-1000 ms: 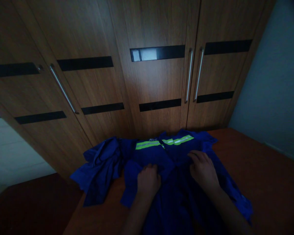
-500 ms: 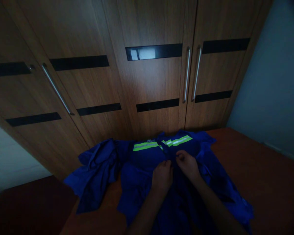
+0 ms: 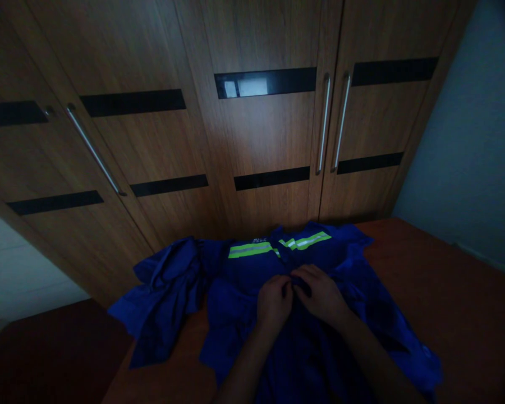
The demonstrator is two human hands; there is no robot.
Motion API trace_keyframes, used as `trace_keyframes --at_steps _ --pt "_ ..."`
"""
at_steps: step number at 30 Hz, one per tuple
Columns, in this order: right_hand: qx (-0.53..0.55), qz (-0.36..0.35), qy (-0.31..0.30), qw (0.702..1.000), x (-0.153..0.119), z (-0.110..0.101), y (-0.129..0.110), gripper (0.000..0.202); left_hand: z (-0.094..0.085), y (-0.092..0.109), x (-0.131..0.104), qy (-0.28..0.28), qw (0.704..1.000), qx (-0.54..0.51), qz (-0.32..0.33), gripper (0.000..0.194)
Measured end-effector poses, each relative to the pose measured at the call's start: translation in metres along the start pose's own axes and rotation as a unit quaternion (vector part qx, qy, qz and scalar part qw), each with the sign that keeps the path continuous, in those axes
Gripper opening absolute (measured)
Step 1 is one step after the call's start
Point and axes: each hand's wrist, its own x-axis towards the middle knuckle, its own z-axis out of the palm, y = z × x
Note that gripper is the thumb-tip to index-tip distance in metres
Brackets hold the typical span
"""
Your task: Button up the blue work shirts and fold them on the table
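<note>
A dark blue work garment (image 3: 244, 280) with yellow-green reflective strips (image 3: 250, 249) across its chest is spread out below me, front side up. My left hand (image 3: 274, 300) pinches the cloth near the front opening, in the middle of the garment. Right beside it, my right hand (image 3: 320, 294) is closed too, thumb and fingers together at the same front edge. The fingertips of both hands nearly meet. Dim light and the fingers hide what small part of the front lies between them.
Under the garment is a reddish-brown wooden surface (image 3: 441, 286). Bunched blue cloth (image 3: 164, 297) lies at the left. Behind stands a wooden wardrobe (image 3: 269, 140) with long metal handles, and a pale wall (image 3: 467, 151) rises at the right.
My right hand has moved left and in against my left hand, closing on the front edge. My left hand stays nearly in place. The view has shifted slightly.
</note>
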Motion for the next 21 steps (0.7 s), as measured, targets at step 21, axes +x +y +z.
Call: trace_keyframes --at_steps 21 --pt "0.025 0.021 -0.087 0.996 -0.004 0.001 0.013 0.028 -0.001 -0.002 -0.006 -0.031 0.996 0.072 0.033 0.024"
